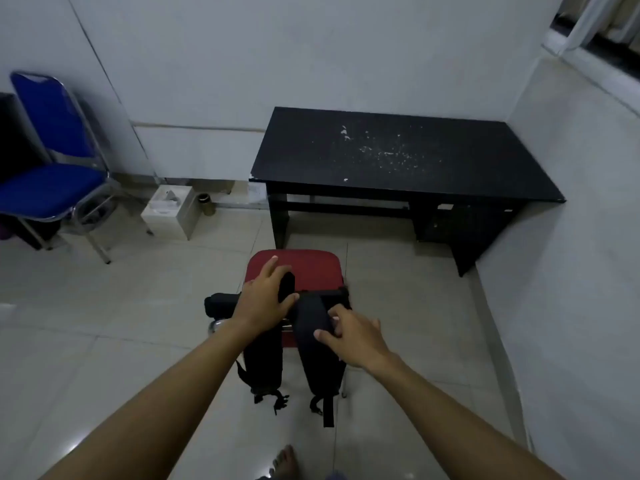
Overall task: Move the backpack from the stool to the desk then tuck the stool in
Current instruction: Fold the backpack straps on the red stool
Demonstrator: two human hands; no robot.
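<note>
A black backpack (263,362) hangs off the near side of a red-seated stool (311,268), its two shoulder straps facing me and dangling toward the floor. My left hand (263,294) wraps around the top handle of the backpack. My right hand (349,330) rests on the right shoulder strap, fingers curled against it. The black desk (398,157) stands just beyond the stool against the wall, its top scratched and bare.
A blue folding chair (52,174) stands at the left wall. A white box (169,209) and a small dark can (207,204) sit on the tiled floor left of the desk. A white wall closes the right side. My bare foot (285,460) shows at the bottom.
</note>
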